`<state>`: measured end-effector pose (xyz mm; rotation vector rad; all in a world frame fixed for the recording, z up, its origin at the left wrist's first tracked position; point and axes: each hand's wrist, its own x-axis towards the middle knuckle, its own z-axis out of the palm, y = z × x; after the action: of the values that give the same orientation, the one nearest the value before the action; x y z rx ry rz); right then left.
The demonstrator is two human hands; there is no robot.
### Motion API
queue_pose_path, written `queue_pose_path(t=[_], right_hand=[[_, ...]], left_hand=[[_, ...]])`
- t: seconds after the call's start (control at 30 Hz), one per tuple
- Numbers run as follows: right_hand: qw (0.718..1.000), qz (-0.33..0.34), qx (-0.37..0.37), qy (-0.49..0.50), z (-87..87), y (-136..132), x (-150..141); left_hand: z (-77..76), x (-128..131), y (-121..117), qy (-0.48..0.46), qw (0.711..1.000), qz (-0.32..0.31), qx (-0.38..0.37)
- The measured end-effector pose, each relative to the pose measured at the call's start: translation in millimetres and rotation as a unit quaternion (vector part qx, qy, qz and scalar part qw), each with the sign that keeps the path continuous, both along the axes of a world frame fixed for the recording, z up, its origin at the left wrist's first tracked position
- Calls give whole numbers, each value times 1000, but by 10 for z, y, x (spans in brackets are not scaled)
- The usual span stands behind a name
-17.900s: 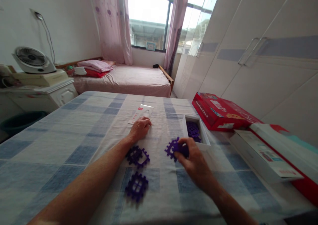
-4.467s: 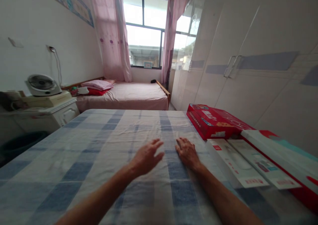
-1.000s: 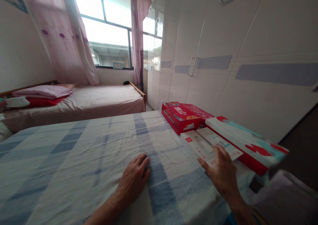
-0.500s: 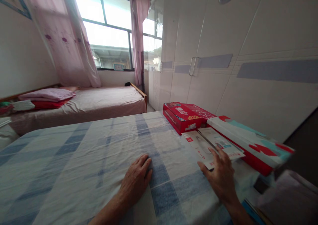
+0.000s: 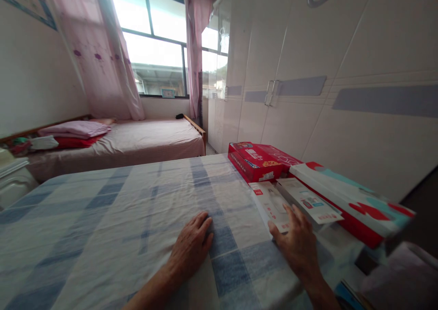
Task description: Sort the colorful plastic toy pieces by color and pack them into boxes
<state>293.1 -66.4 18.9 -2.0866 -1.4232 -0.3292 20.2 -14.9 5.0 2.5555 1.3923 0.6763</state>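
Observation:
My left hand [image 5: 193,241] lies flat on the blue-and-white checked cloth [image 5: 109,237], palm down with nothing in it. At the right, my right hand [image 5: 297,241] has its thumb at the left edge of a flat white box [image 5: 270,202] with red print and its fingers over the near end, gripping it. Just right of this box lies a second flat white box [image 5: 310,200], its front printed with small pictures. The palm side of my right hand is hidden.
Beyond the flat boxes stand a red carton [image 5: 258,159] and a long white, red and teal box [image 5: 352,200]. A pale pink cloth [image 5: 404,278] is at the lower right. White wardrobe doors [image 5: 301,118] rise behind; a bed [image 5: 153,139] stands under the window.
My right hand has shifted left with the nearer flat white box, widening the gap to the second one. My left hand stays on the cloth. The view has turned slightly left.

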Motion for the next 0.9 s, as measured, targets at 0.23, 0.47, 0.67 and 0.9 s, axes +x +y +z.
queue_pose_path(t=[0.23,0.47,0.67,0.9], right_hand=[[988,142,54,12,-76,4,-557],[971,220,54,80,87,178,-1316],[929,306,32,208,328,239,-1739],[862,399,-27,312,532,102,-2243]], left_hand=[[67,65,-94,-235,968,-4,-89],[205,91,-133,-653,653,73,-376],[310,-262,-205,-765,437,-14,-472],[367,-634,-414,-824,385,-105,-402]])
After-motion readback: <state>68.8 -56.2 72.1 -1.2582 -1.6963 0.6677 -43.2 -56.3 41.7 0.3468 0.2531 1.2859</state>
